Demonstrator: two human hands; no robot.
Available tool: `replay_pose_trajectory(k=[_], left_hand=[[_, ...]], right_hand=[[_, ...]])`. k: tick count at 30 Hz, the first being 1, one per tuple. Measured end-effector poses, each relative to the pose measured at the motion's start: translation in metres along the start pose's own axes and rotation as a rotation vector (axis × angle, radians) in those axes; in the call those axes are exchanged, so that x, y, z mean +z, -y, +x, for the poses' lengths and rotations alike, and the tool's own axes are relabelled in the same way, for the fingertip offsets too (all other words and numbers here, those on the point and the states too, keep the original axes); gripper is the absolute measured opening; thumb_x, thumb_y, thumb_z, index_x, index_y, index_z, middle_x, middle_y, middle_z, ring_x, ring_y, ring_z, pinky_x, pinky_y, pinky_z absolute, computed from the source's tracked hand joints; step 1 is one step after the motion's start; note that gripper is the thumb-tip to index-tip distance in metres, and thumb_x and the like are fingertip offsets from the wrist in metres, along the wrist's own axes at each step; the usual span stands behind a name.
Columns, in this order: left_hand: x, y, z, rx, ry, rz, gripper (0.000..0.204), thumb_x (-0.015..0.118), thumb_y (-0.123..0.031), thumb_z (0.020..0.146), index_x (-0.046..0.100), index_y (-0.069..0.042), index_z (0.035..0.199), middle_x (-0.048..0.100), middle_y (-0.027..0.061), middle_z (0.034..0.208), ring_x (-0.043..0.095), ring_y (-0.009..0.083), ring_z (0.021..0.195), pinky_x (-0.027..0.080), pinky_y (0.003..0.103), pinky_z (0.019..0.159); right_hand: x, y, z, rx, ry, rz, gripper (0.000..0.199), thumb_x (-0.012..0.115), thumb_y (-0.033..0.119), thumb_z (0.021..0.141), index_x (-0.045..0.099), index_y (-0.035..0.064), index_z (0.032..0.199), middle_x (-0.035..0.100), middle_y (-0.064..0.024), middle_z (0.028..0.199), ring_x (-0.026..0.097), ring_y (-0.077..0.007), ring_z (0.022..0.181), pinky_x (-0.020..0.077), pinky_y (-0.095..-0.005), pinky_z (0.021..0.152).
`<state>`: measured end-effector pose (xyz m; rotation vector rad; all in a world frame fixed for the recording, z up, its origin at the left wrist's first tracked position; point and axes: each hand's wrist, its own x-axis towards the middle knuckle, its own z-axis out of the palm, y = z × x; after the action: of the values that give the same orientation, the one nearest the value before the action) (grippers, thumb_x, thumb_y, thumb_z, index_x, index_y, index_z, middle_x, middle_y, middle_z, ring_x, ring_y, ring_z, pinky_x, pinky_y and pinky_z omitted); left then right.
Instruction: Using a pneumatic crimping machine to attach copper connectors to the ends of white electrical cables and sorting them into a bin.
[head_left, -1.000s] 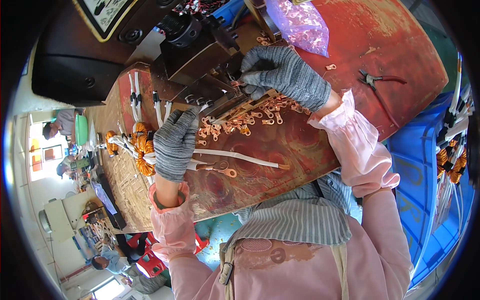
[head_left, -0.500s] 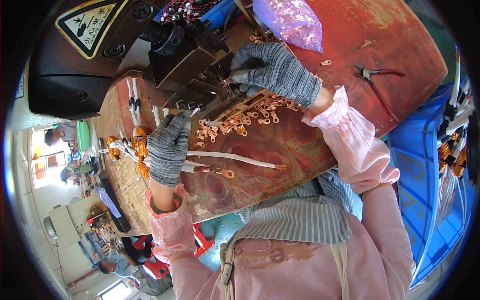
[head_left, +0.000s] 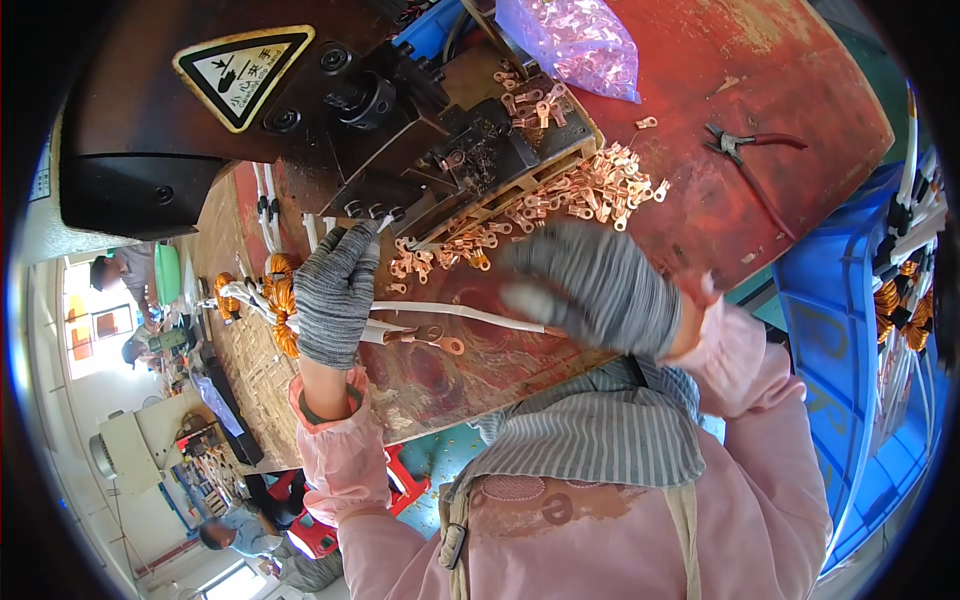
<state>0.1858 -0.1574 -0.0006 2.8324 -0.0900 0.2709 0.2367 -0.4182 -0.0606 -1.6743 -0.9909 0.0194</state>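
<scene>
Two gloved hands: left hand [head_left: 335, 300] fingers pin two white wires [head_left: 450, 312], right hand [head_left: 600, 290] blurred, grip untellable

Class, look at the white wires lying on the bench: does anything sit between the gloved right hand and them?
Nothing visible does. The right hand, blurred, hovers just above the white wires; only bare red bench shows around them.

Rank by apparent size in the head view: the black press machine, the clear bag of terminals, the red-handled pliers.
1. black press machine, by far the largest.
2. clear bag of terminals, partly cut off by the frame.
3. red-handled pliers, smallest, though farther toward the rim.
</scene>
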Motion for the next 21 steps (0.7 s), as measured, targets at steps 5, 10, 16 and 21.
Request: replay_pose_trajectory(k=[5,10,16,21], left_hand=[[-0.004,-0.002,-0.004,-0.021,0.093,-0.259,0.023,0.058,-0.008,0.083,0.062,-0.002,0.105,0.063,0.0092,0.080,0.060,0.0139,0.069,0.046,0.025,0.062],[-0.034,-0.009,-0.019,-0.291,0.581,-0.599,0.025,0.058,-0.020,0.085,0.063,-0.002,0.101,0.057,0.0052,0.066,0.055,0.0103,0.059,0.043,0.025,0.054],[0.003,-0.035,-0.033,0.189,0.656,0.143,0.022,0.065,-0.025,0.075,0.066,-0.011,0.093,0.059,0.0054,0.080,0.058,0.0255,0.069,0.048,0.035,0.061],[0.021,-0.046,-0.035,0.445,0.050,-0.107,0.024,0.073,-0.024,0.066,0.061,-0.010,0.080,0.058,0.0062,0.089,0.058,0.0276,0.079,0.049,0.037,0.063]], right_hand=[[0.018,0.024,-0.045,0.136,0.433,-0.506,0.031,0.049,0.029,0.086,0.058,0.0013,0.096,0.057,-0.0117,0.082,0.057,-0.0263,0.070,0.0474,-0.0374,0.057],[0.019,0.020,-0.055,0.144,0.369,-0.444,0.024,0.049,0.025,0.085,0.059,0.0039,0.085,0.055,-0.0103,0.070,0.057,-0.0260,0.066,0.0472,-0.0363,0.055],[0.008,0.005,-0.035,0.071,0.252,-0.493,0.023,0.052,0.029,0.084,0.058,0.0083,0.076,0.054,-0.0079,0.065,0.056,-0.0250,0.061,0.0443,-0.0359,0.051],[-0.007,0.012,-0.029,-0.019,0.348,-0.597,0.023,0.054,0.031,0.083,0.060,0.0091,0.077,0.052,-0.0068,0.063,0.053,-0.0237,0.056,0.0430,-0.0340,0.050]])
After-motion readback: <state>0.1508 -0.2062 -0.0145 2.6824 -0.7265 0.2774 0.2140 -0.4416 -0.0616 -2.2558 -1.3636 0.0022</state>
